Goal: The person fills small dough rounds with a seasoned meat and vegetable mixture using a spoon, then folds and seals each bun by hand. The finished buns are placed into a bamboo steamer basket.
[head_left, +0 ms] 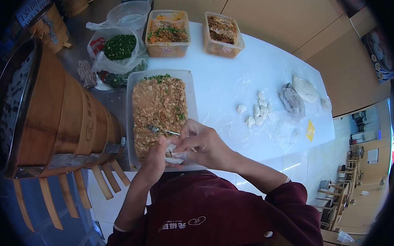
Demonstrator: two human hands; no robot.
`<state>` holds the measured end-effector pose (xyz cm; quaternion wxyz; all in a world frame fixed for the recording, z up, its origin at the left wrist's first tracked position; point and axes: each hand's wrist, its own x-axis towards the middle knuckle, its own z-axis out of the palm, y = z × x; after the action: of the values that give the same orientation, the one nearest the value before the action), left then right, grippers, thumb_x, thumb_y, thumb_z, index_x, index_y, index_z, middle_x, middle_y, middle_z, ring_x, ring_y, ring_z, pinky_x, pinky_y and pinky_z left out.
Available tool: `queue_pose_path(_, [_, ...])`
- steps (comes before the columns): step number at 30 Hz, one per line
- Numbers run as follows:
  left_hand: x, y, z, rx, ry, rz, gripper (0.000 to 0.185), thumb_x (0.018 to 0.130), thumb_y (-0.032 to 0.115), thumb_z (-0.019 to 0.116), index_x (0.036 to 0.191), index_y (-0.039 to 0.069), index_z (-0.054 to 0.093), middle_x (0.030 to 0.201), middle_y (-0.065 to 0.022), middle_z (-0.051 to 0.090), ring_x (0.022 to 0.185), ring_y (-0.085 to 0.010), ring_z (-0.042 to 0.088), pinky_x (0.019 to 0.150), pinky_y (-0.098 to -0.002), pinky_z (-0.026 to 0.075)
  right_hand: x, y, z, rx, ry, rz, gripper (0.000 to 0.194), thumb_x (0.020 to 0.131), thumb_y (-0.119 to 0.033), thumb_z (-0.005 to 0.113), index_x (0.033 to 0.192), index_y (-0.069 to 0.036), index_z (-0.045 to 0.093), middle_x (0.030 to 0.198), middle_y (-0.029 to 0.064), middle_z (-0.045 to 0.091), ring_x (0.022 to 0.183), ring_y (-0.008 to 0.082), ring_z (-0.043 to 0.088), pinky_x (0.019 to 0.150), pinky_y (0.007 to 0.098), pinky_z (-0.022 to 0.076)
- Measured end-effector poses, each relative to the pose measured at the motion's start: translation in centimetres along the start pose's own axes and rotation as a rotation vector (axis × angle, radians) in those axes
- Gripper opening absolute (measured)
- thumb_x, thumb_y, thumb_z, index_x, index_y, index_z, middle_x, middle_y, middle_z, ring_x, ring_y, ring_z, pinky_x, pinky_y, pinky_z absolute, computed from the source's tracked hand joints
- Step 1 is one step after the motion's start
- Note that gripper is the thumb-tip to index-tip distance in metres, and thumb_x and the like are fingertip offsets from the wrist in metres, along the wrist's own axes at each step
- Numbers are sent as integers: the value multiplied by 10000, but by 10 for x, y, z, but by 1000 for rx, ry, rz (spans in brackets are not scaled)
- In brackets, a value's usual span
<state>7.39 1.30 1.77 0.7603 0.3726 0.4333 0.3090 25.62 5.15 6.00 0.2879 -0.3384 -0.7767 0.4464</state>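
Note:
Cupped in my left hand [155,163] is a white dough wrapper [174,159] with a little filling showing in its middle. The fingers of my right hand [201,144] touch the wrapper's edge. A slim metal spoon or spatula [171,132] also sticks out of my right hand, its far end smeared and pointing left. Both hands are over the near edge of a translucent plastic tub [189,90]. Minced filling [159,105] with bits of chopped green fills the tub.
A tall stack of bamboo steamers [73,116] with protruding handles stands at left. Behind are a bag of chopped greens [120,47] and two filling containers [168,51] [221,50]. Several dough pieces [261,109], a wrapped bundle [292,100] and a yellow scraper [310,130] lie on the white worktop [218,88].

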Motion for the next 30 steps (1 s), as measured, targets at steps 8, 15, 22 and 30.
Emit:
queue_pose_path(8, [-5, 5, 6, -180, 66, 168, 322, 948, 233, 356, 1185, 50, 474, 933, -62, 575, 800, -131, 580, 548, -249, 459, 0, -3, -1, -52, 93, 16, 186, 733, 0, 732, 897, -85, 714, 870, 17, 499, 708, 99, 506, 559, 223, 407])
queue_pose_path(15, [0, 7, 7, -76, 76, 97, 270, 943, 216, 336, 1082, 50, 497, 870, -74, 583, 738, -122, 591, 488, -222, 443, 2, -6, -1, -28, 50, -19, 184, 720, -37, 756, 890, -47, 687, 912, 53, 511, 756, 158, 545, 601, 269, 465])
queue_pose_path(22, [-2, 3, -2, 164, 32, 143, 568, 999, 475, 249, 1018, 6, 569, 741, -40, 585, 629, -102, 569, 513, -245, 464, 5, -7, -3, 129, -60, 58, 151, 741, -14, 731, 884, -44, 691, 934, 54, 499, 809, 151, 555, 618, 276, 486])
queue_pose_path(30, [0, -2, 3, 155, 58, 214, 723, 936, 640, 222, 1010, 2, 554, 757, -76, 608, 562, -135, 603, 425, -223, 449, 1, -7, 0, 123, -47, 98, 136, 773, -19, 729, 897, -74, 719, 978, 13, 475, 719, 57, 513, 583, 202, 431])
